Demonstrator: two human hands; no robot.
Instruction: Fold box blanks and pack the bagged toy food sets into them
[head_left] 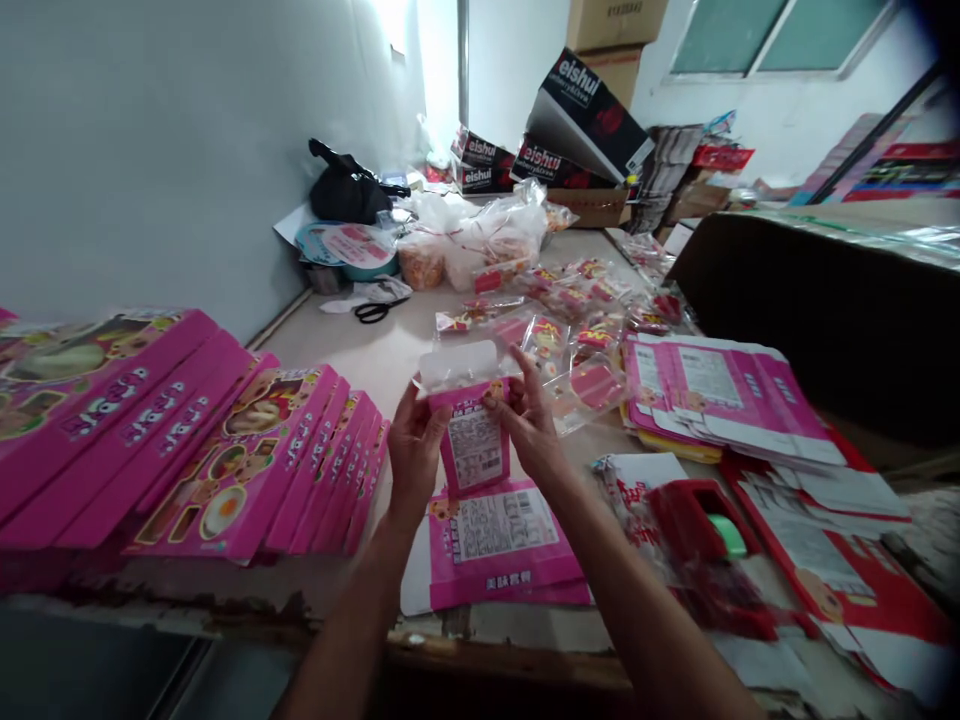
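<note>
Between my two hands is a small pink cardboard box (478,450), its white top flap standing open and its printed back facing me. My left hand (417,435) grips the box's left side, thumb on the front panel. My right hand (529,425) holds the upper right corner, thumb pressed on the front and a finger up by the flap. Just under the box lies a flat pink carton (499,545) with a white label panel, on top of at least one more. Beyond my hands, several clear plastic packs (551,335) with red and yellow contents are spread out.
Rows of pink boxes (300,460) lean at the left. Flat pink cartons (720,385) are stacked right, beside a red tape dispenser (701,530) and red cartons (847,570). Black scissors (380,310) lie farther back, near tied plastic bags (480,240). A large open cardboard box (795,235) stands right.
</note>
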